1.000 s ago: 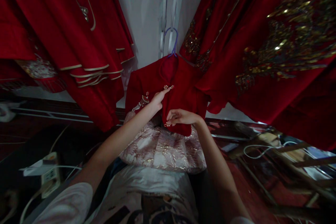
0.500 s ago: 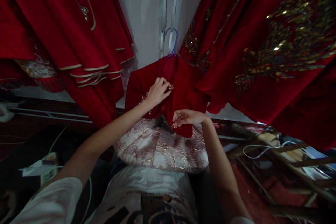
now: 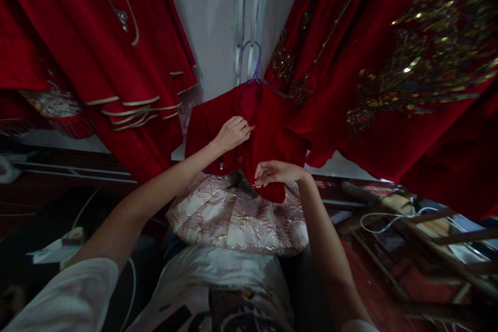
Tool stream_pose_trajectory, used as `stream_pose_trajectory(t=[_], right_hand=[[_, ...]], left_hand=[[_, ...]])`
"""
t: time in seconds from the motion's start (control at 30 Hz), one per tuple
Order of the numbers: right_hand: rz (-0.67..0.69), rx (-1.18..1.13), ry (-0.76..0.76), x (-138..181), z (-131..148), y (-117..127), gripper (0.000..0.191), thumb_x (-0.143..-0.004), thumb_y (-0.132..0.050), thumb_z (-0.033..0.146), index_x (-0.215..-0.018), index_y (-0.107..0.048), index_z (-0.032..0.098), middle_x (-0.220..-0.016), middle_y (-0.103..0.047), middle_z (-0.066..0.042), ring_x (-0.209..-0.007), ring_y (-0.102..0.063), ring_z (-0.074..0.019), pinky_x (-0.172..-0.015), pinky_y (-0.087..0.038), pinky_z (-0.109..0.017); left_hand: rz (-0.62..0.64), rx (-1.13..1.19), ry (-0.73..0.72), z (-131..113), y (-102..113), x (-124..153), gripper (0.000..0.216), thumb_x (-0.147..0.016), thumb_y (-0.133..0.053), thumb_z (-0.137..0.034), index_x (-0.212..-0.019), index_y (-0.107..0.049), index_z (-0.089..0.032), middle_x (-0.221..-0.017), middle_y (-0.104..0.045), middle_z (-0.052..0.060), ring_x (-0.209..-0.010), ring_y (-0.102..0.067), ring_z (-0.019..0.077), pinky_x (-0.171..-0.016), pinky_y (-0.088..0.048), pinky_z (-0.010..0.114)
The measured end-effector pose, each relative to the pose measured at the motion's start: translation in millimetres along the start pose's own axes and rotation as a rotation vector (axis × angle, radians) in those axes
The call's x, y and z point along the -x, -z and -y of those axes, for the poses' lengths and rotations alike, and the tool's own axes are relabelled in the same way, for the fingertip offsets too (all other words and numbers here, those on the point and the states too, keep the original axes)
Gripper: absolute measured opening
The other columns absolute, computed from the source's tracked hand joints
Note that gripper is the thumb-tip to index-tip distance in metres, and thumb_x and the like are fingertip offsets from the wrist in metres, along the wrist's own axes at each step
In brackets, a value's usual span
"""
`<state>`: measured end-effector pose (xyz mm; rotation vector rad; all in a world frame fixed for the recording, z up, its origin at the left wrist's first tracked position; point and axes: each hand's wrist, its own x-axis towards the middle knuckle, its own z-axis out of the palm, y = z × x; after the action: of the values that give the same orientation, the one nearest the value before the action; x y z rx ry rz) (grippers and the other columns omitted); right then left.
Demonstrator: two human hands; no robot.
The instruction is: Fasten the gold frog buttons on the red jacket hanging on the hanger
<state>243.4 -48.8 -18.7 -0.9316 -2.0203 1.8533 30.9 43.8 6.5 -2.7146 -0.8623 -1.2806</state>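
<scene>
A red jacket [image 3: 278, 129] with small beaded trims hangs from a purple hanger [image 3: 257, 62] in the middle of the head view. Below it spreads a pale brocade skirt [image 3: 237, 218] with a shiny raised pattern. My left hand [image 3: 233, 132] is closed in a pinch at the jacket's front edge, on a small beaded ornament [image 3: 252, 128] that peeks past the fingertips. Lower down, my right hand [image 3: 272, 172] has its fingers bent together on another beaded ornament [image 3: 256, 185] near the jacket's bottom front edge. Its fingertips are partly hidden.
Red garments [image 3: 143, 78] with gold piping hang at the left, and red ones with gold sequins [image 3: 428, 72] at the right. A metal rail [image 3: 239, 15] runs down the pale wall. Wooden poles [image 3: 424, 238] and a white cable [image 3: 379, 223] lie at lower right.
My left hand has turned slightly, its fingers drawn closer together over the upper ornament. My right hand stays in nearly the same place. The view has shifted a little.
</scene>
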Motion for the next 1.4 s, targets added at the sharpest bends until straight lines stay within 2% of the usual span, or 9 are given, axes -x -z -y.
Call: stream_pose_trajectory(t=[0.13, 0.27, 0.43, 0.6, 0.87, 1.1, 1.4], right_hand=[[-0.004, -0.001, 0.013, 0.0, -0.2, 0.2, 0.032, -0.071, -0.075, 0.035, -0.087, -0.057, 0.014, -0.090, -0.070, -0.005, -0.079, -0.063, -0.0104, -0.071, -0.050, -0.025], [0.000, 0.004, 0.018, -0.5, -0.6, 0.2, 0.031, -0.072, -0.075, 0.035, -0.087, -0.058, 0.014, -0.090, -0.070, -0.005, -0.078, -0.063, -0.0105, -0.071, -0.050, -0.025], [0.003, -0.001, 0.007, -1.0, -1.0, -0.2, 0.031, -0.071, -0.075, 0.034, -0.088, -0.058, 0.014, -0.090, -0.070, -0.005, -0.082, -0.064, -0.0115, -0.071, -0.050, -0.025], [-0.003, -0.008, 0.004, -1.2, -1.4, -0.6, 0.031, -0.071, -0.075, 0.033, -0.088, -0.058, 0.014, -0.090, -0.070, -0.005, -0.082, -0.064, -0.0112, -0.071, -0.050, -0.024], [-0.009, -0.025, -0.004, -1.6, -0.5, -1.0, 0.031, -0.071, -0.075, 0.032, -0.088, -0.058, 0.014, -0.090, -0.070, -0.005, -0.082, -0.065, -0.0109, -0.071, -0.050, -0.024], [-0.011, -0.023, -0.011, -1.9, -0.5, -1.8, 0.032, -0.071, -0.075, 0.033, -0.088, -0.057, 0.014, -0.091, -0.070, -0.006, -0.083, -0.065, -0.0121, -0.071, -0.050, -0.025], [0.000, -0.012, -0.020, -3.0, -1.5, -2.0, 0.034, -0.070, -0.076, 0.036, -0.089, -0.057, 0.014, -0.092, -0.070, -0.006, -0.085, -0.065, -0.0128, -0.073, -0.050, -0.026]], left_hand=[[0.017, -0.376, -0.258, 8.7, -6.1, -1.4, 0.022, -0.090, -0.049, -0.021, -0.089, -0.069, -0.015, -0.082, -0.065, 0.007, -0.091, -0.061, 0.0200, -0.094, -0.048, 0.041], [0.010, -0.515, -0.355, 10.4, -9.1, -1.7, 0.020, -0.090, -0.050, -0.021, -0.088, -0.069, -0.013, -0.079, -0.065, 0.006, -0.087, -0.063, 0.0169, -0.096, -0.050, 0.037], [0.043, -0.567, -0.359, 8.3, -9.2, -2.9, 0.021, -0.091, -0.049, -0.019, -0.088, -0.069, -0.012, -0.077, -0.065, 0.006, -0.086, -0.064, 0.0164, -0.098, -0.051, 0.037], [0.075, -0.515, -0.359, 7.8, -3.9, -8.2, 0.020, -0.089, -0.050, -0.019, -0.089, -0.069, -0.012, -0.081, -0.066, 0.006, -0.086, -0.064, 0.0162, -0.102, -0.048, 0.038], [-0.032, -0.500, -0.313, 9.1, 2.2, -6.4, 0.015, -0.089, -0.051, -0.023, -0.092, -0.064, -0.016, -0.093, -0.064, 0.006, -0.094, -0.059, 0.0196, -0.104, -0.045, 0.048], [-0.078, -0.410, -0.256, 11.9, -0.2, -5.7, 0.015, -0.091, -0.049, -0.026, -0.089, -0.060, -0.017, -0.088, -0.062, 0.005, -0.091, -0.058, 0.0197, -0.106, -0.043, 0.051], [-0.132, -0.310, -0.253, 13.7, -0.3, -1.4, 0.017, -0.093, -0.048, -0.029, -0.090, -0.059, -0.016, -0.083, -0.062, 0.003, -0.085, -0.060, 0.0162, -0.109, -0.042, 0.051]])
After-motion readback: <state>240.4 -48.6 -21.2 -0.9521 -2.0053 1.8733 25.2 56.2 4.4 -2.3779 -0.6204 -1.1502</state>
